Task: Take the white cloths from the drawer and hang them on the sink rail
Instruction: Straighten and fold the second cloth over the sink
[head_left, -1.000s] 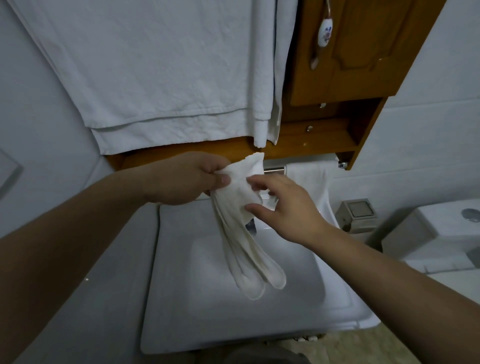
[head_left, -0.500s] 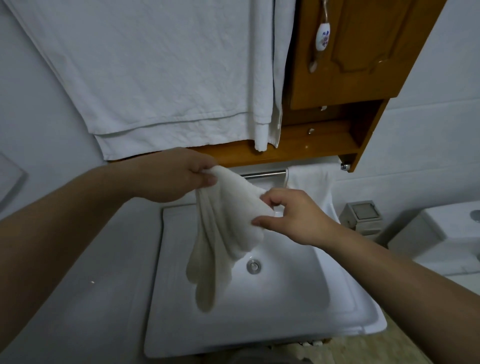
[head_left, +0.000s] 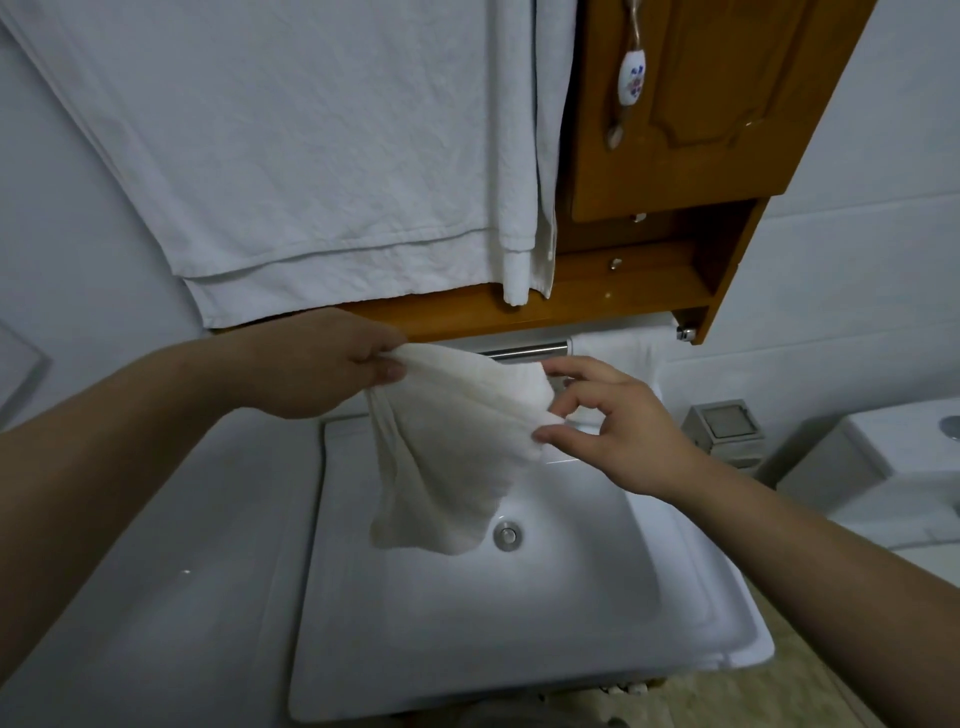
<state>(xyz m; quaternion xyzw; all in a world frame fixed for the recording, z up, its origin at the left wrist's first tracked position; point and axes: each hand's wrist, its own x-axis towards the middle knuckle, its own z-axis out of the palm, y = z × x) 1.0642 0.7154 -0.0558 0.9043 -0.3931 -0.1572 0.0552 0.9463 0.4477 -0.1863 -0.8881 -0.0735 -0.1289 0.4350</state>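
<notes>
So I've got the white cloth (head_left: 452, 457) stretched out above the sink (head_left: 519, 649), top edge running left to right, the rest drooping down toward the drain (head_left: 506, 535). Bathroom setup: white basin, a chrome rail (head_left: 524, 351) just behind the cloth, under a wooden cabinet (head_left: 675, 156), with another white cloth (head_left: 618, 353) already draped on it and big white towels (head_left: 311, 156) hanging above. My left hand (head_left: 322, 369) pinches the left corner, my right hand (head_left: 618, 431) pinches the right edge between thumb and finger, hands apart with the cloth between them.
</notes>
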